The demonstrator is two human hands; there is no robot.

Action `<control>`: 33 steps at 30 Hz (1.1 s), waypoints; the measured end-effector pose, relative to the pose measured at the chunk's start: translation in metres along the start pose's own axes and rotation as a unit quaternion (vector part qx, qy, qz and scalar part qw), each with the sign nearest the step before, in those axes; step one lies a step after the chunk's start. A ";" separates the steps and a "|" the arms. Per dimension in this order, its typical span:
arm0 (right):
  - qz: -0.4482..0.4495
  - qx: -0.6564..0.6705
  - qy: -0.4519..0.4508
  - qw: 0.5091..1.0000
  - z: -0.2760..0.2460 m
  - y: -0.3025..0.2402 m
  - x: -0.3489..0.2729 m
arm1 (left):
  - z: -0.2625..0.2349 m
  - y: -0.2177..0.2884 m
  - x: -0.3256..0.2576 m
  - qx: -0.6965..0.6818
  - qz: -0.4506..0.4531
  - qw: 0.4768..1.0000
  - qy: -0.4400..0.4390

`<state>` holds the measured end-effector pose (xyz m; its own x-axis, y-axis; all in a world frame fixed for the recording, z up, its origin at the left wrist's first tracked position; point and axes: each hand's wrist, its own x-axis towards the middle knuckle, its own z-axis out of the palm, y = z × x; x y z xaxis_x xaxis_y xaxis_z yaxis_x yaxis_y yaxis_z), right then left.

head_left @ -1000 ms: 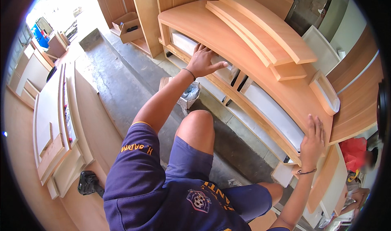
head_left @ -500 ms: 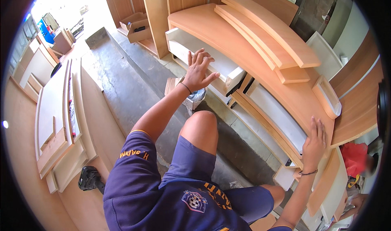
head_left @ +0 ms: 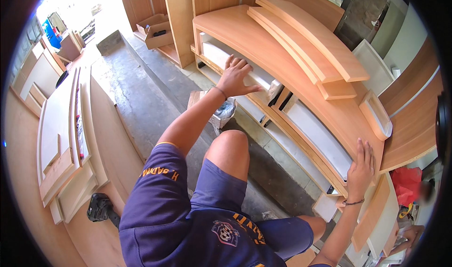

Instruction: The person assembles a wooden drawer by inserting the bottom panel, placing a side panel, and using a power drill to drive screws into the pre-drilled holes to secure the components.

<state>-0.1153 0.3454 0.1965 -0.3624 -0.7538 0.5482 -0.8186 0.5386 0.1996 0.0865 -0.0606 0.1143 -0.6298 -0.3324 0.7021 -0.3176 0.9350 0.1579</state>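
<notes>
My left hand (head_left: 235, 78) has its fingers spread against the front of a white drawer (head_left: 215, 50), which sits mostly inside a wooden cabinet with a curved top (head_left: 226, 20). At the cabinet's right end my right hand (head_left: 361, 169) lies with its fingers extended on the edge of the top. Between the hands, a second white drawer (head_left: 316, 134) sits in its own opening. Several curved wooden boards (head_left: 306, 36) are stacked on the cabinet top. A small wooden tray-like piece (head_left: 375, 115) rests close to my right hand.
A small box with plastic in it (head_left: 221, 112) stands on the floor before the cabinet. To my left are stacked panels (head_left: 59, 140) and a black cordless tool (head_left: 100, 208). An open cardboard box (head_left: 157, 31) is at the back. A red bag (head_left: 406, 184) lies at the right.
The left drawer has slid inward, away from me, with my left hand following its front. My right hand stays on the cabinet edge. The view has shifted slightly.
</notes>
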 end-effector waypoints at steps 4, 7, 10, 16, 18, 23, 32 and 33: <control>-0.002 -0.006 0.003 1.000 0.003 0.003 0.000 | -0.011 0.002 -0.016 0.014 0.048 0.996 0.078; -0.004 -0.006 0.003 1.000 0.004 0.001 0.000 | 0.000 -0.003 -0.006 0.010 0.041 0.997 0.060; -0.006 -0.001 0.006 1.000 0.001 -0.003 0.002 | 0.013 -0.006 0.012 0.019 0.039 0.997 0.060; -0.007 0.006 0.002 1.000 0.001 0.000 0.001 | 0.013 0.001 0.014 0.016 0.038 0.997 0.058; -0.010 0.002 0.006 1.000 0.002 0.000 0.001 | 0.000 0.001 0.000 0.027 0.011 1.000 0.012; -0.021 -0.014 0.015 1.000 0.003 0.002 0.002 | -0.040 0.003 -0.043 -0.003 0.025 0.997 0.077; -0.007 0.006 0.011 1.000 0.003 0.000 0.001 | -0.076 0.016 -0.097 0.001 -0.034 0.975 0.222; -0.008 0.006 0.015 1.000 0.003 0.001 0.001 | -0.078 0.017 -0.099 -0.003 -0.039 0.974 0.224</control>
<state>-0.1182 0.3436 0.1946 -0.3356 -0.7505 0.5693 -0.8295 0.5218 0.1988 0.1988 -0.0017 0.1015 -0.2304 -0.3162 0.9203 -0.3464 0.9104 0.2261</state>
